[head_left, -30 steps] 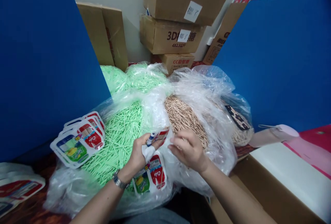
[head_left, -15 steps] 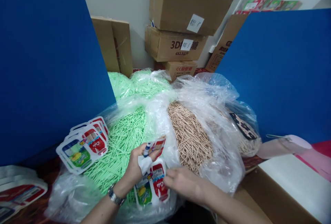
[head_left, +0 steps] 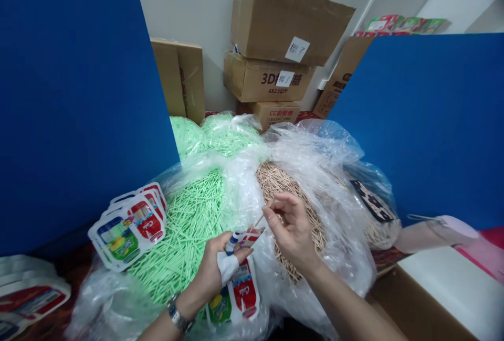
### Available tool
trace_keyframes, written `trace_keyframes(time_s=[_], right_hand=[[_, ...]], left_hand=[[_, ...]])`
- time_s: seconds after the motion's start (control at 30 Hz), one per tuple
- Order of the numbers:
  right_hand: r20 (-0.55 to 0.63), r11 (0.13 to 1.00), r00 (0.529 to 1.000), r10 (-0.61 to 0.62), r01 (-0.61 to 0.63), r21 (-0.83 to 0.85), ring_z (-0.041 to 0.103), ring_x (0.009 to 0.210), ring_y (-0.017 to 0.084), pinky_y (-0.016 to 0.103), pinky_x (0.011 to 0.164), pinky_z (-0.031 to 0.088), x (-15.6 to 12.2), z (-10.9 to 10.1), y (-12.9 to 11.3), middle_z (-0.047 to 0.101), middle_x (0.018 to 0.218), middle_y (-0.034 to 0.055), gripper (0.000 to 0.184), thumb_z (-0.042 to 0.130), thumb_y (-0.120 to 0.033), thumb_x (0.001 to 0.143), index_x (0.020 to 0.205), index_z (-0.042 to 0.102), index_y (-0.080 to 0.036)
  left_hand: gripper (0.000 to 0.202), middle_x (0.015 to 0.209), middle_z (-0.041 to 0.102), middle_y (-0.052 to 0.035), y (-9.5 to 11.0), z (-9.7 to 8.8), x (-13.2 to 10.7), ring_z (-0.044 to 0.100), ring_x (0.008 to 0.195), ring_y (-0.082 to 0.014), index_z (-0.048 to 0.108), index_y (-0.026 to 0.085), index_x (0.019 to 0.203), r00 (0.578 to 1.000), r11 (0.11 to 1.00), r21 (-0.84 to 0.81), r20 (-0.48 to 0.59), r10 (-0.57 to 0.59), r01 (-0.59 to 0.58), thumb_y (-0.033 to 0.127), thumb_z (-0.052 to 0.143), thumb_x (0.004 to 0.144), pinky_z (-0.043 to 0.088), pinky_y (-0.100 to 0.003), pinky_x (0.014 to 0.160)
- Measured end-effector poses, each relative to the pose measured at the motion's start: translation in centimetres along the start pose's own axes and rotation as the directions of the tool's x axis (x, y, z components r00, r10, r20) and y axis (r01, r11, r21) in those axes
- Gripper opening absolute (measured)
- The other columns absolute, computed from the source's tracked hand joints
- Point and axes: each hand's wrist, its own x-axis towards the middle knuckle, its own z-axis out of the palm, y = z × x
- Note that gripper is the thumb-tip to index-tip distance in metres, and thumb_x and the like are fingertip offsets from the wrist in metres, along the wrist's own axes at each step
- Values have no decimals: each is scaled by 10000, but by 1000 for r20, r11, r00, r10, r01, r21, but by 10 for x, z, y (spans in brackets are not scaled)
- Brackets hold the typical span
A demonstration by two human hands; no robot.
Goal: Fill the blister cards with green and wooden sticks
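Observation:
My left hand (head_left: 214,273), with a watch on the wrist, is closed round the top of a printed white pouch (head_left: 238,286) with red and green labels, holding its mouth open. My right hand (head_left: 289,231) pinches a thin brown stick (head_left: 263,215) whose tip is at the pouch's mouth. Both hands are over two clear plastic bags: one full of green sticks (head_left: 189,225) on the left, one full of brown sticks (head_left: 293,199) on the right.
A stack of empty printed pouches (head_left: 128,225) lies on the green-stick bag; more pouches (head_left: 27,294) lie at far left. Blue partition panels (head_left: 71,99) stand left and right. Cardboard boxes (head_left: 283,47) are stacked behind. A white-topped box (head_left: 437,283) sits at right.
My right hand dipped to the pouch's lower edge, then rose over the brown sticks and now pinches one stick at the pouch's mouth. The left hand kept its hold.

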Motion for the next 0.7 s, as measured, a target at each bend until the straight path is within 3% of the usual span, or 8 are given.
trace_keyframes(time_s=[0.23,0.37,0.43,0.5,0.6,0.7], right_hand=[[80,982,986,-144,153,-111,594,792,153,316,725,501,-5,4,3,583,877,23,281,555,-151,870,1126,482,-244],[266,941,937,-227,281,-188,578,932,202,383,838,468,-5,2,2,619,926,49,127,530,-159,881,954,601,-235],[246,963,956,-163,209,-173,572,1013,214,399,887,458,-5,-2,6,619,1031,67,173,487,-194,911,1031,602,-242],[182,990,983,-39,62,-125,582,1039,207,384,887,474,-5,-5,12,609,1107,78,245,444,-231,938,1160,545,-251],[222,994,971,93,-77,-80,608,1013,197,363,872,494,-8,-6,21,626,1100,75,258,453,-279,941,1185,532,-250],[286,992,951,115,-96,-79,619,981,193,350,859,500,-10,-3,25,644,1063,68,244,490,-295,925,1155,553,-242]], left_hand=[[195,689,643,-15,2,-1,-1,560,628,-156,628,131,724,1000,1000,-4,3,-18,18,307,696,771,448,-238,596],[183,701,639,-16,3,-4,1,550,637,-152,661,120,794,1000,999,-38,-13,-1,0,296,705,770,442,-244,604],[190,708,647,-22,2,-6,1,545,626,-147,674,114,833,1000,997,-69,-8,-17,17,288,709,768,435,-242,588],[194,702,651,-25,1,-8,1,538,604,-140,684,108,855,999,995,-95,-14,-36,35,279,710,766,427,-237,565],[172,685,647,-19,0,-10,1,528,586,-131,685,109,836,999,993,-114,-28,-42,39,256,719,753,423,-230,551],[147,662,619,-4,1,-10,2,505,575,-119,680,116,800,999,994,-106,-37,-30,26,245,723,744,409,-219,542]])
